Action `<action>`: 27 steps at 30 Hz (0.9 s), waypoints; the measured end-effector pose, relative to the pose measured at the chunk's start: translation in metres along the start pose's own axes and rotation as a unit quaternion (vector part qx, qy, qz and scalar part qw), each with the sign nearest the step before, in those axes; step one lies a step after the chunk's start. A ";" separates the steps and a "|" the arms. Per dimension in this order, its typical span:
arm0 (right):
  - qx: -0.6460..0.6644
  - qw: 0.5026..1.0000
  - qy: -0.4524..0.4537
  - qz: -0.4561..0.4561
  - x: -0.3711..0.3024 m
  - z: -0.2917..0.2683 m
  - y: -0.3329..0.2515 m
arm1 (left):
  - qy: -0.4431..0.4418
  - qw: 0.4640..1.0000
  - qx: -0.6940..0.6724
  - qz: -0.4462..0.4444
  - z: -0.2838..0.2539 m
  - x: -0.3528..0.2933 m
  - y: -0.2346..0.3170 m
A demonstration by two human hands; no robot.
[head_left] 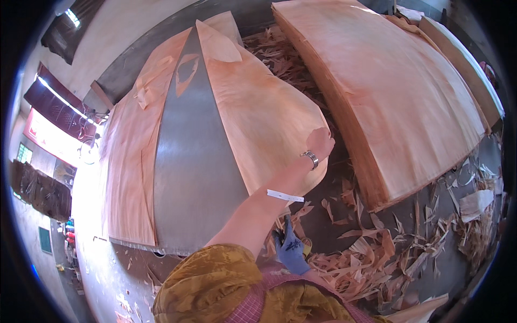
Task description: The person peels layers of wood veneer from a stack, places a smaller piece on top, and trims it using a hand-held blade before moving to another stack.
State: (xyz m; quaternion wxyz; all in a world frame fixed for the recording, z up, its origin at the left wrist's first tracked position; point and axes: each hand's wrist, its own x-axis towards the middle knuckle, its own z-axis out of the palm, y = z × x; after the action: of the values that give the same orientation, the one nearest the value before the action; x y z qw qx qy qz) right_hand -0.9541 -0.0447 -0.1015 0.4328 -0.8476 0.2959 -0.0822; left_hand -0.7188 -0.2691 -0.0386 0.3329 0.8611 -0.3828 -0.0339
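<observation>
Grey desk (196, 177) shows left of left hand (321, 142), which looks clamped on veneer sheet (258, 102) spreading forward-left, likely to control its floppy edge; gloved right hand (292, 250) sits nearer body, can't tell grip.

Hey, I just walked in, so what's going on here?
A person is handling thin, peach-coloured sheets that look like wood veneer. Their bare left hand is at the right edge of one sheet, seemingly gripping it. Their blue-gloved right hand is low, near their body; whether it holds anything is unclear. Another sheet lies to the left, with a grey surface showing between. A thick stack stands at right, and torn scraps lie about.
</observation>
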 end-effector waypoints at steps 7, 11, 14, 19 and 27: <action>0.010 0.995 0.010 -0.100 0.063 0.019 -0.007 | -0.168 0.984 0.013 -0.056 -0.044 -0.015 0.008; 0.274 0.961 0.027 0.000 0.099 0.025 0.002 | -0.156 0.975 -0.157 0.014 -0.128 -0.054 0.042; 0.481 0.852 -0.076 0.192 0.099 -0.048 -0.051 | -0.135 0.948 -0.287 0.035 -0.177 -0.088 0.020; 0.611 0.743 -0.105 0.251 0.109 -0.180 -0.035 | -0.194 0.921 -0.311 -0.133 -0.193 -0.130 -0.002; 0.712 0.665 -0.102 0.198 0.101 -0.409 0.080 | 0.019 0.876 0.076 -0.476 0.015 -0.257 -0.080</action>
State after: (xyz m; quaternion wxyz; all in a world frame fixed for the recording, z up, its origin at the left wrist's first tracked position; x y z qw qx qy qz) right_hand -1.0681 -0.4183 0.0742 0.9383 -0.2055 0.2622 -0.0928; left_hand -0.8542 -0.0633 -0.1487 0.2174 0.9625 0.0779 -0.1426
